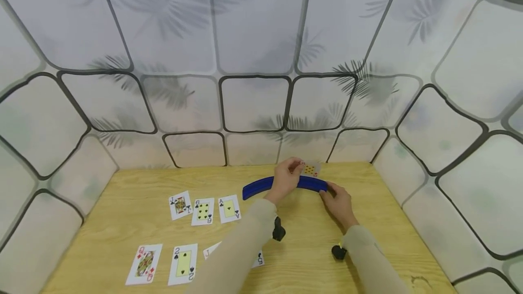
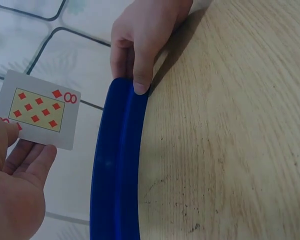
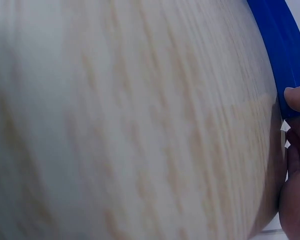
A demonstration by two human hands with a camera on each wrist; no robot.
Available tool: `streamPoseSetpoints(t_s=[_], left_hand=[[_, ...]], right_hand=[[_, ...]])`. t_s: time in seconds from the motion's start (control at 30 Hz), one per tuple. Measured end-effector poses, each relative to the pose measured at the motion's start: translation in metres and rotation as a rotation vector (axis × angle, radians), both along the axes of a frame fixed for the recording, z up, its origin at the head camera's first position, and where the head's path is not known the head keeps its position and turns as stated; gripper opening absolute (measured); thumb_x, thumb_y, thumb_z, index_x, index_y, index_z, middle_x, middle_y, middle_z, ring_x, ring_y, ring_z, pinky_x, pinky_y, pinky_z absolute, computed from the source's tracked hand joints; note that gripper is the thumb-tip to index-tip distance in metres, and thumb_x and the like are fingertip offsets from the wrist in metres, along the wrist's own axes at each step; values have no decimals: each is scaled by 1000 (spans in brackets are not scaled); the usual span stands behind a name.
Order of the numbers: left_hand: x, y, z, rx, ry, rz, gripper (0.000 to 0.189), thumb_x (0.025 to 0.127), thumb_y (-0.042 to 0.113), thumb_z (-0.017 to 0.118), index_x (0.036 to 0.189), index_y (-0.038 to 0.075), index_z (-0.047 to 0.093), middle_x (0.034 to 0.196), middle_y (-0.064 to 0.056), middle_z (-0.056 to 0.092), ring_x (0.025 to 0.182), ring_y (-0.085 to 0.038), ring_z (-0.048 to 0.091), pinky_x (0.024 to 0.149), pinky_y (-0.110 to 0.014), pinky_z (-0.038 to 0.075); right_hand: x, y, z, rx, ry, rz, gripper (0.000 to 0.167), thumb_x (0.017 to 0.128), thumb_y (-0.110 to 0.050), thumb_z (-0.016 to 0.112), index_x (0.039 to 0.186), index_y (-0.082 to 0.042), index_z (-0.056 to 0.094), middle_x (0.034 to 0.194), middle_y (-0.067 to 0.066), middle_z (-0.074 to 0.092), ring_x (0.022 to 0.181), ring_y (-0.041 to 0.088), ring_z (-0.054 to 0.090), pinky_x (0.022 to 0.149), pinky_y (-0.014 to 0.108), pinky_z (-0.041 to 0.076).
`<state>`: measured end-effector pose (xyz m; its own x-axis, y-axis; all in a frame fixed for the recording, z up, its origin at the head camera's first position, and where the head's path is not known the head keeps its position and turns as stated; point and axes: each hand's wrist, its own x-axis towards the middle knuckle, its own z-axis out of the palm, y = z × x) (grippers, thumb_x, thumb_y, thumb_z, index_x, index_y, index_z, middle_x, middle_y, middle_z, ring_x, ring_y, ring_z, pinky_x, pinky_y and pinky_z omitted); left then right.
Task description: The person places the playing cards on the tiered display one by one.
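Observation:
My left hand (image 1: 286,178) pinches one corner of a playing card (image 2: 37,110), the eight of diamonds, between thumb and fingers. It holds the card up behind a curved blue card holder (image 1: 255,188), with its face toward me. At the holder's right end, my right hand (image 1: 339,205) grips the tip, thumb on the near side and fingers behind. A groove runs along the holder (image 2: 117,165) in the left wrist view, and no card stands in the part seen there. The right wrist view catches only the thumb and part of the fingers (image 3: 297,95) at the holder's end.
Left on the wooden table (image 1: 302,257), a jack (image 1: 180,205), a six (image 1: 203,211) and an ace (image 1: 229,208) lie face up in a row. Nearer are a queen of diamonds (image 1: 144,264), a two of spades (image 1: 183,264) and cards partly hidden under my left arm. Patterned walls enclose the table.

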<state>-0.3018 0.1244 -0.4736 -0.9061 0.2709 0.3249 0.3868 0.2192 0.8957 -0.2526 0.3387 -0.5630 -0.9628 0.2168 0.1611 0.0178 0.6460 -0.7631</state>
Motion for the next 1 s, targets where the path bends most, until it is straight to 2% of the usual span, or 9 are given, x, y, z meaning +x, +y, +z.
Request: streamPoseSetpoints(t_s=[0.2,0.4,0.6,0.8,1.0], left_hand=[[-1,9,-5,-2,-31,11,19,108,15,61,118,7,75,114,-11,77,108,-25,73,96,-37,62],[-2,17,-8,1,-8,-7,18,108,12,60,118,5,73,115,-13,77,109,-28,73,97,-41,62],[0,24,-10,-9,-40,-15,19,109,14,59,120,7,73,117,-10,77,111,-25,73,98,-37,61],[1,28,-12,-8,-65,-29,20,109,13,58,122,6,72,120,-11,76,114,-26,72,100,-38,61],[2,31,-14,-34,-36,5,20,109,13,58,121,6,72,118,-10,76,111,-26,73,95,-37,61]], right_hand=[[0,0,-1,3,23,-14,49,103,-18,69,144,8,58,145,34,58,139,52,52,120,63,39],[-2,-1,-2,6,32,-21,48,102,-18,69,143,6,60,144,33,60,138,51,53,119,63,40],[-1,-2,-1,-5,32,-18,48,103,-16,69,144,6,59,146,32,59,140,50,52,121,62,39],[1,-3,1,-9,11,-29,49,103,-15,69,145,7,57,147,32,58,142,49,50,122,61,38],[-2,-4,0,-14,28,-39,49,102,-15,70,144,7,59,146,32,59,141,49,52,122,60,39]])
